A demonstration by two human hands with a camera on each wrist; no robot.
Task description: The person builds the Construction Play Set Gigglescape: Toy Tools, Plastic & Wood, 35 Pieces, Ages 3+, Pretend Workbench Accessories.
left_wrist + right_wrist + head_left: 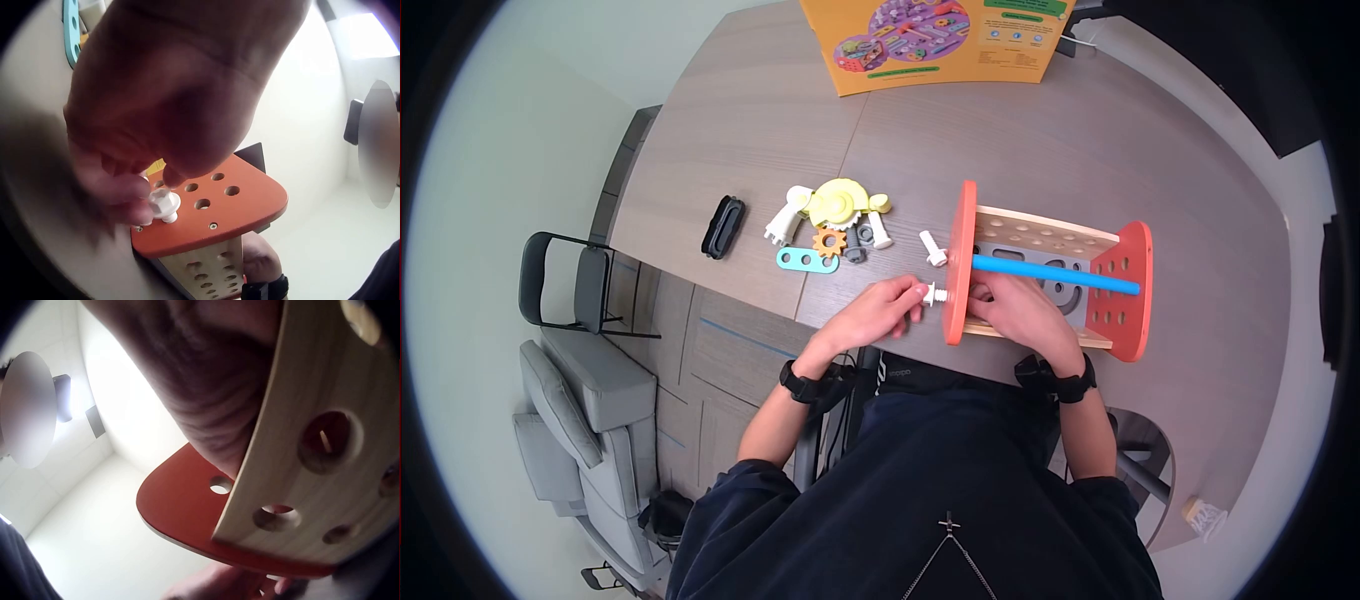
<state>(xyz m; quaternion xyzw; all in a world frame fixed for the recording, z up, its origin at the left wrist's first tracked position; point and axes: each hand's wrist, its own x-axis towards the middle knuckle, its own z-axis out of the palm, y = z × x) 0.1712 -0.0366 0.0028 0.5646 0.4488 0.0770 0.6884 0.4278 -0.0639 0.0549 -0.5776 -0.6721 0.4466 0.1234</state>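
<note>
A wooden toy toolbox has orange-red end panels (961,262), pale slatted sides (1045,230) with holes, and a blue rod (1055,274) across it. My left hand (875,312) pinches the head of a white toy bolt (164,203), whose shank meets the outer face of the left end panel near its lower holes. My right hand (1025,312) reaches into the box under the rod, with its fingers at the inner face of that same panel. Panel and side slat hide those fingertips, so I cannot tell what they hold. Another white bolt (934,249) lies beside the panel.
Left of the box lie a yellow disc-shaped toy part (839,204), an orange gear (829,242), a turquoise strip (807,261) with holes, and several bolts and nuts. A black case (723,227) is farther left. A yellow printed box (940,45) stands at the back.
</note>
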